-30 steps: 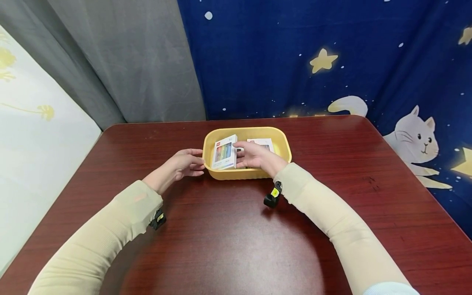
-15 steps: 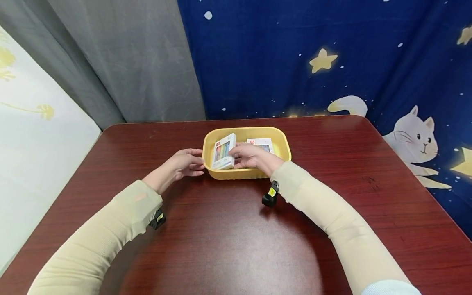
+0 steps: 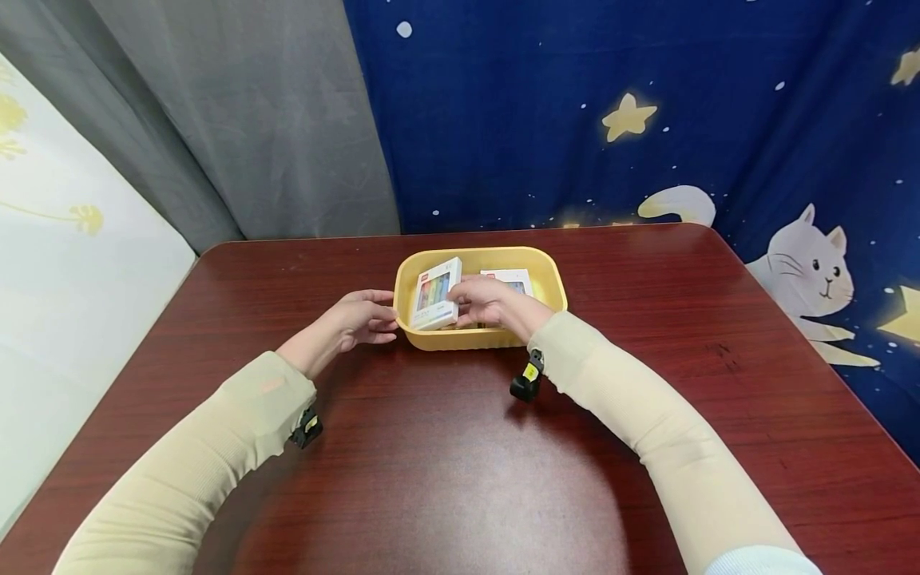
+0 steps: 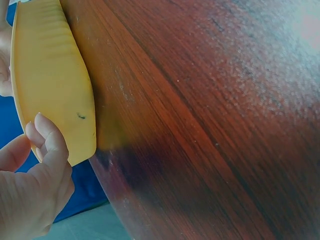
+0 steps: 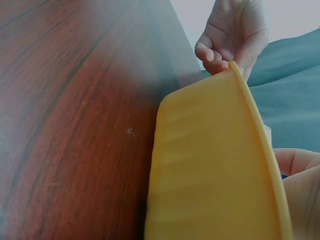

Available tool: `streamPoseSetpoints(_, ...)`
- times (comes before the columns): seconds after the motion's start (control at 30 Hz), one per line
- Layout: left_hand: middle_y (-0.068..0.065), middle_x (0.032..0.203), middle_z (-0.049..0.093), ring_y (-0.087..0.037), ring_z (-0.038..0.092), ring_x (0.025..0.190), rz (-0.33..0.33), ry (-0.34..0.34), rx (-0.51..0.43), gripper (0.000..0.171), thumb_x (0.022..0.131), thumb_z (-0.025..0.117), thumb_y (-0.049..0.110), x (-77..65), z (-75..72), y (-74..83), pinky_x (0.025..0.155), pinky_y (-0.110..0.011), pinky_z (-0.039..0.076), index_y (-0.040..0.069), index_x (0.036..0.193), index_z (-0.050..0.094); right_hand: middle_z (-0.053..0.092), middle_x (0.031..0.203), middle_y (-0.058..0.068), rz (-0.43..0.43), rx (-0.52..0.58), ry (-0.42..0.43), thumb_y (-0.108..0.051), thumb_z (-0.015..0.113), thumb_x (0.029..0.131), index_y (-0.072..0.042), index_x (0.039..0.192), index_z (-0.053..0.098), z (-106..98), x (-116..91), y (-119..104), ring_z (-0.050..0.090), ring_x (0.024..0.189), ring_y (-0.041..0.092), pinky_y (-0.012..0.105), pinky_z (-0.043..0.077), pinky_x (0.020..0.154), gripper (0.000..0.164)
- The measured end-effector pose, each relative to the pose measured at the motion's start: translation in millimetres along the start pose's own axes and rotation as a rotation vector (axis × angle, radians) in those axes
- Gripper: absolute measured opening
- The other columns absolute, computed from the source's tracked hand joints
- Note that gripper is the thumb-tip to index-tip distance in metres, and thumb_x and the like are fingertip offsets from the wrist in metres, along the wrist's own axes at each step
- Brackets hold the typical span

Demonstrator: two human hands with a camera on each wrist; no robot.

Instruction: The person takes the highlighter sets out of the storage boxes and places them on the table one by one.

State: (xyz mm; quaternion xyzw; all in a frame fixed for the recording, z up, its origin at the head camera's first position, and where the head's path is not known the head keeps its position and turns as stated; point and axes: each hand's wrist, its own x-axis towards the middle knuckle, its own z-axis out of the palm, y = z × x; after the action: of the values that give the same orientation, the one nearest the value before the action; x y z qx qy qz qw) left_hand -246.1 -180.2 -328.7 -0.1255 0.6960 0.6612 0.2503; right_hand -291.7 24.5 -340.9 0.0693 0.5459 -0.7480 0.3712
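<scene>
A yellow plastic basket stands near the far edge of the table. Inside its left half is a white box with a panel of rainbow-coloured sticks on its face. My right hand reaches over the near rim and pinches this box by its right side, holding it tilted. Behind those fingers a second white box of similar look is partly covered. At the basket's left end, my left hand rests its relaxed fingertips against the outside wall; the left wrist view shows these fingers lightly bent beside the yellow wall.
The dark red-brown wooden table spreads in front of the basket and to both sides. Beyond its far edge hang a grey curtain and a blue curtain with stars and a cat. Black straps with cameras sit on both wrists.
The right hand has shifted slightly left and its grip on the box has moved a little. The box's far end now sits slightly higher. The left hand and basket have stayed put.
</scene>
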Motion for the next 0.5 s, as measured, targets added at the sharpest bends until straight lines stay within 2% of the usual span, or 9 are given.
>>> streamPoseSetpoints(0.5,-0.001,0.072,0.057,-0.008,0.058,0.061,0.009,-0.012,0.004,0.056,0.090,0.046,-0.003,0.1,-1.2,-0.5,0.061,-0.025,0.055,0.001,0.141,0.023,0.026,0.143,0.023,-0.027,0.027,-0.042,0.009,0.032,0.090,-0.012,0.145,0.019,-2,-15,-12,0.029,0.130,0.037,0.057,0.027,0.103,0.060)
